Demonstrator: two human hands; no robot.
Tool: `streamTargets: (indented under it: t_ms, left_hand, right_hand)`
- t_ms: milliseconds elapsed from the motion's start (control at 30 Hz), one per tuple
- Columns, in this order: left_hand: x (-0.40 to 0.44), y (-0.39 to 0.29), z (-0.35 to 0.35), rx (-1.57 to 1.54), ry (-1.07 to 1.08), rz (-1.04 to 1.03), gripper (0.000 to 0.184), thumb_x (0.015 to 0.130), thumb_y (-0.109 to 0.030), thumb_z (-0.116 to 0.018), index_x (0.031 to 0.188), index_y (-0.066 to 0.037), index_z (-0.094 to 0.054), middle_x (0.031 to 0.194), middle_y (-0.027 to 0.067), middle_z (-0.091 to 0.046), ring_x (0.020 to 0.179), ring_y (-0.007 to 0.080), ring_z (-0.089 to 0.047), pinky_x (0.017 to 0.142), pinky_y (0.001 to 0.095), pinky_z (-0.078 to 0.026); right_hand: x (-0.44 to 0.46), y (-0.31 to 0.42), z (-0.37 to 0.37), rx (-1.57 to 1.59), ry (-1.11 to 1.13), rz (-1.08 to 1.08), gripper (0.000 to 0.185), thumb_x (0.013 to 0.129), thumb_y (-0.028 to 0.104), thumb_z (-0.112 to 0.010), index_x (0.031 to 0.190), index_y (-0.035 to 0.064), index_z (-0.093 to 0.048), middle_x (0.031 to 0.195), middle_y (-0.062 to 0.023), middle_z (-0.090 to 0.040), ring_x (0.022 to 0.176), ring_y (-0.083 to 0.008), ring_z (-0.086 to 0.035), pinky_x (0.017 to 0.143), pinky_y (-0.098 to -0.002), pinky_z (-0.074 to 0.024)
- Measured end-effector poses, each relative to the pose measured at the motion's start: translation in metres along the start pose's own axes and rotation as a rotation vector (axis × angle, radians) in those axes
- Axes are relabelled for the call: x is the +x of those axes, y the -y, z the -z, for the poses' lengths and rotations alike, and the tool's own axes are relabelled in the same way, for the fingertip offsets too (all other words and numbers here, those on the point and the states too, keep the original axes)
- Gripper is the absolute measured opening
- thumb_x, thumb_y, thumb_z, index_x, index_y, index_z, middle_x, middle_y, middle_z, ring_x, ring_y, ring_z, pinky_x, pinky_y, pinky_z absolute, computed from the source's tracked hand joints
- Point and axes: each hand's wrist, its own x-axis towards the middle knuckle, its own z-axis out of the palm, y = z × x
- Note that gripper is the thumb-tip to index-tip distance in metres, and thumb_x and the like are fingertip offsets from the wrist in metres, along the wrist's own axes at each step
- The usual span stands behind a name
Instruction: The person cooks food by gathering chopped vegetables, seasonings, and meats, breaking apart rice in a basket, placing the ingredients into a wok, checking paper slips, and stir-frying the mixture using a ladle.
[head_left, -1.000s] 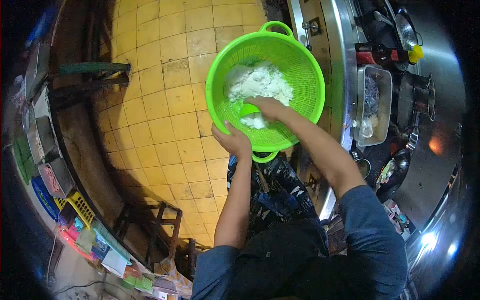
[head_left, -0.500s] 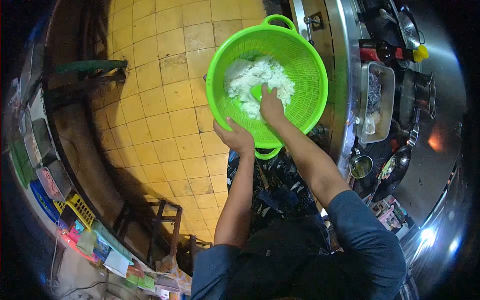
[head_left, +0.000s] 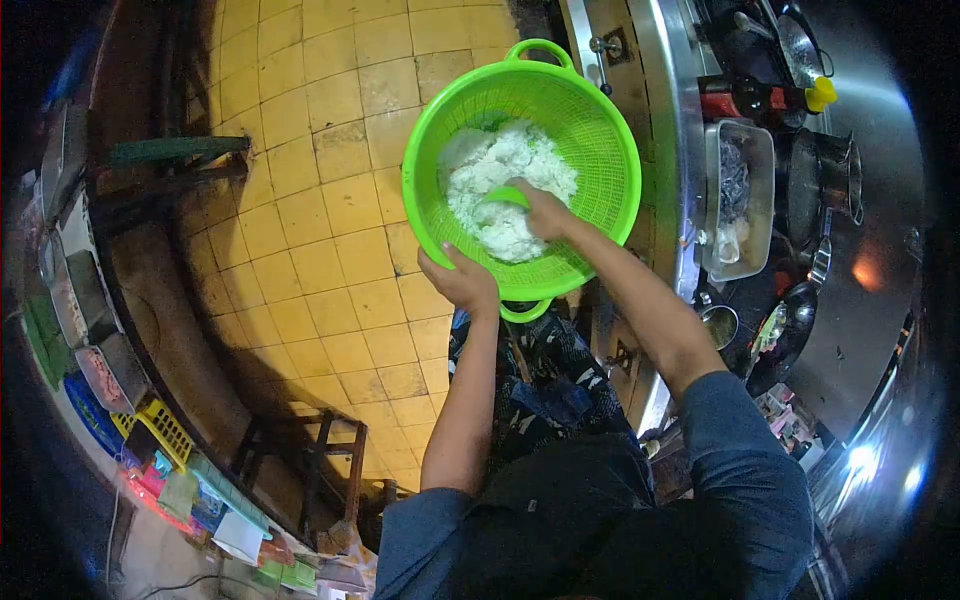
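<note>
The left hand (head_left: 465, 285) holds the near-left rim of a green basket (head_left: 605, 170), seemingly steadying it before the person's legs (head_left: 535, 385). Inside, the right hand (head_left: 548, 214) grasps a green scoop (head_left: 510, 195), apparently for working the rice (head_left: 535, 158). Compared with half a second ago, the scoop is turned, its curved edge showing.

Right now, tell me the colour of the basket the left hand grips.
The basket is bright lime green, showing best in the head view.
</note>
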Motion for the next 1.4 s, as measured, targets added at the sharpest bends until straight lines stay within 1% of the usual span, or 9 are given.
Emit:
streamTargets:
  t_ms: [33, 133, 200, 300, 500, 700, 900, 1167, 1400]
  left_hand:
    - [0.0, 0.001, 0.001, 0.001, -0.003, 0.003, 0.041, 0.091, -0.019, -0.045, 0.122, 0.007, -0.037, 0.114, 0.027, -0.048, 0.102, 0.0419, -0.048, 0.084, 0.0441, -0.039]
    - [0.0, 0.006, 0.0, 0.016, 0.037, 0.058, 0.035, 0.091, -0.013, -0.044, 0.12, 0.006, -0.037, 0.111, 0.0219, -0.045, 0.098, 0.0371, -0.048, 0.083, 0.041, -0.039]
    - [0.0, 0.01, -0.001, 0.024, 0.024, 0.038, 0.034, 0.091, -0.013, -0.044, 0.119, 0.006, -0.037, 0.11, 0.0219, -0.045, 0.098, 0.0369, -0.049, 0.082, 0.041, -0.039]
    - [-0.002, 0.006, -0.001, 0.017, 0.014, 0.029, 0.034, 0.091, -0.013, -0.044, 0.119, 0.005, -0.038, 0.107, 0.0217, -0.047, 0.097, 0.0369, -0.049, 0.082, 0.041, -0.039]
    - [-0.001, 0.007, -0.004, 0.005, 0.011, 0.075, 0.035, 0.091, -0.013, -0.045, 0.12, 0.006, -0.037, 0.108, 0.0235, -0.049, 0.097, 0.0379, -0.05, 0.083, 0.0406, -0.039]
    - [-0.003, 0.004, -0.001, 0.003, 0.002, 0.072, 0.037, 0.09, -0.013, -0.045, 0.121, 0.006, -0.038, 0.112, 0.0259, -0.049, 0.1, 0.0394, -0.05, 0.085, 0.0417, -0.039]
    - [-0.001, 0.006, -0.001, -0.038, 0.023, 0.067, 0.038, 0.09, -0.014, -0.046, 0.121, 0.006, -0.038, 0.112, 0.0267, -0.049, 0.101, 0.0407, -0.049, 0.085, 0.043, -0.039]
    - [0.0, 0.007, -0.003, -0.071, 0.029, 0.045, 0.038, 0.091, -0.015, -0.046, 0.12, 0.007, -0.037, 0.112, 0.0267, -0.049, 0.101, 0.0414, -0.048, 0.086, 0.0444, -0.038]
    - [0.0, 0.003, -0.002, 0.007, 0.018, 0.059, 0.038, 0.09, -0.015, -0.047, 0.121, 0.007, -0.037, 0.113, 0.0266, -0.048, 0.102, 0.0408, -0.048, 0.086, 0.0437, -0.038]
  right_hand:
    - [-0.009, 0.033, 0.027, 0.124, 0.1, -0.336, 0.066, 0.066, -0.009, -0.045, 0.127, 0.0128, -0.036, 0.108, -0.0228, -0.056, 0.1, -0.0388, -0.055, 0.084, -0.0434, -0.0436]
    - [-0.004, 0.009, 0.021, -0.069, -0.27, -0.058, 0.058, 0.071, -0.004, -0.048, 0.125, 0.0114, -0.036, 0.096, -0.0234, -0.059, 0.088, -0.04, -0.058, 0.074, -0.0441, -0.046]
    - [-0.003, 0.011, 0.023, 0.115, -0.438, -0.333, 0.059, 0.071, -0.003, -0.05, 0.127, 0.0108, -0.036, 0.098, -0.0264, -0.058, 0.091, -0.0386, -0.057, 0.077, -0.0448, -0.0451]
    - [-0.002, 0.012, 0.017, -0.126, -0.35, -0.14, 0.062, 0.071, -0.002, -0.052, 0.129, 0.0114, -0.034, 0.101, -0.0264, -0.055, 0.095, -0.0392, -0.055, 0.079, -0.0454, -0.0447]
    - [-0.015, 0.032, -0.045, -0.188, -0.163, -0.358, 0.071, 0.072, 0.0, -0.056, 0.135, 0.0098, -0.023, 0.11, -0.0286, -0.044, 0.091, -0.0448, -0.055, 0.076, -0.0473, -0.0477]
    - [-0.013, 0.056, -0.032, -0.434, 0.048, -0.265, 0.054, 0.082, 0.006, -0.042, 0.133, 0.0197, -0.03, 0.105, -0.0277, -0.047, 0.081, -0.0416, -0.06, 0.066, -0.0466, -0.0503]
    - [-0.017, 0.025, 0.021, -0.48, 0.253, -0.089, 0.044, 0.087, 0.013, -0.04, 0.128, 0.0287, -0.041, 0.108, -0.0196, -0.053, 0.093, -0.0357, -0.058, 0.079, -0.0441, -0.0468]
    - [0.004, 0.019, 0.042, -0.574, -0.149, -0.282, 0.052, 0.085, 0.01, -0.042, 0.134, 0.0245, -0.034, 0.116, -0.0224, -0.047, 0.088, -0.0374, -0.059, 0.07, -0.0452, -0.0495]
    - [-0.013, 0.007, -0.018, -0.468, 0.069, -0.258, 0.064, 0.079, 0.002, -0.044, 0.136, 0.0293, -0.03, 0.125, -0.0237, -0.041, 0.092, -0.0386, -0.058, 0.079, -0.044, -0.0485]
